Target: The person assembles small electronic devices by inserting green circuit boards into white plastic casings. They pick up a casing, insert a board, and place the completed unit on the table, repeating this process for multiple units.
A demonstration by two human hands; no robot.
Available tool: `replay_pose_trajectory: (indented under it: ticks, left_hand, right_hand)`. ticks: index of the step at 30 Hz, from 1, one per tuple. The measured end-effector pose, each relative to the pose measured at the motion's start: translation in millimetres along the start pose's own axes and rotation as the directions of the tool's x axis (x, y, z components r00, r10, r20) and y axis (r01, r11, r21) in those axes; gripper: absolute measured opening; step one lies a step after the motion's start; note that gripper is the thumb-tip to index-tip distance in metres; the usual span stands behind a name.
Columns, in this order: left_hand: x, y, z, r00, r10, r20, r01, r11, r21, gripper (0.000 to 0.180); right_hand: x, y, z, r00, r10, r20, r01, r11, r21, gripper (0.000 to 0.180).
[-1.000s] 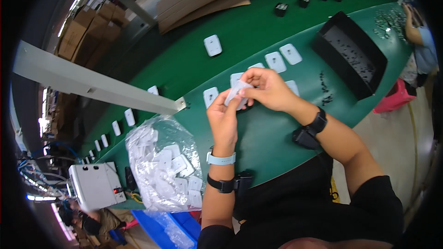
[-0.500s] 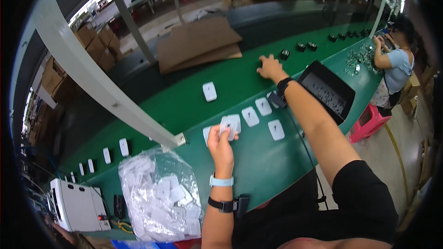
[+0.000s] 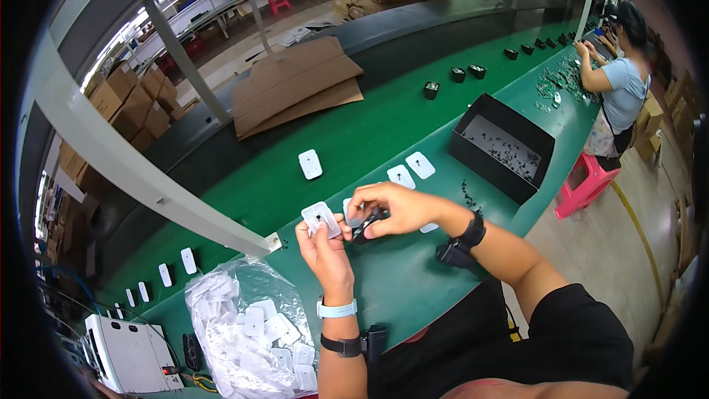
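My left hand (image 3: 326, 260) pinches a white rounded rectangular plate (image 3: 325, 224), which has a small black piece near its middle. Close beside it, my right hand (image 3: 405, 210) grips a small black housing (image 3: 366, 227), partly covered by the fingers. The two hands nearly meet over the green bench. Another white plate (image 3: 350, 209) shows partly behind my right fingers. Two more white plates, one (image 3: 399, 176) and another (image 3: 421, 165), lie just beyond that hand. Loose small black parts (image 3: 469, 193) lie near my right wrist.
A black open box (image 3: 461, 144) with small black parts stands at right. On the green belt are a white plate (image 3: 310, 165) and several black housings (image 3: 431, 90). A clear bag (image 3: 251, 325) of white plates lies near left, beside a white post (image 3: 162, 177). A co-worker (image 3: 624, 81) sits far right.
My right hand has come back from the belt toward my left hand and now holds a black housing. My left hand still holds a white plate, now tilted into clearer view.
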State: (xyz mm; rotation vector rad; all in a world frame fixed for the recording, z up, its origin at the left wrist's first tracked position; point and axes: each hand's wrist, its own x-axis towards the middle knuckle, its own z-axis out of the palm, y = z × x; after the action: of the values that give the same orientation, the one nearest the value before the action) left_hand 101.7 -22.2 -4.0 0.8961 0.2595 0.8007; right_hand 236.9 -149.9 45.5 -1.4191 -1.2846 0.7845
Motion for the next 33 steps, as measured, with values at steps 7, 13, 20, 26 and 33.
replay_pose_trajectory:
  ticks: [7, 13, 20, 26, 33]
  left_hand:
    - [-1, -11, 5, 0.99, -0.141, -0.008, 0.141, 0.988, 0.066, 0.015]
    - [-1, -2, -5, 0.974, -0.228, -0.015, 0.228, 0.974, 0.007, 0.018]
    - [5, -8, -16, 0.917, -0.342, 0.205, 0.384, 0.897, -0.219, 0.046]
    - [1, -7, 0, 0.915, -0.371, 0.161, 0.397, 0.898, -0.187, 0.047]
    - [-2, -11, -1, 0.911, -0.368, 0.188, 0.372, 0.928, 0.011, 0.047]
  right_hand:
    - [-11, 46, 16, 0.966, 0.054, -0.254, 0.067, 0.894, 0.444, 0.036]
    - [-3, 57, 19, 0.939, -0.083, -0.335, 0.242, 0.85, 0.468, 0.029]
    - [-10, 42, 16, 0.92, 0.01, -0.392, 0.175, 0.883, 0.435, 0.031]
    - [-12, 36, 15, 0.921, 0.075, -0.381, 0.037, 0.96, 0.278, 0.03]
    - [-14, 40, 15, 0.911, -0.002, -0.412, 0.062, 0.989, 0.132, 0.032]
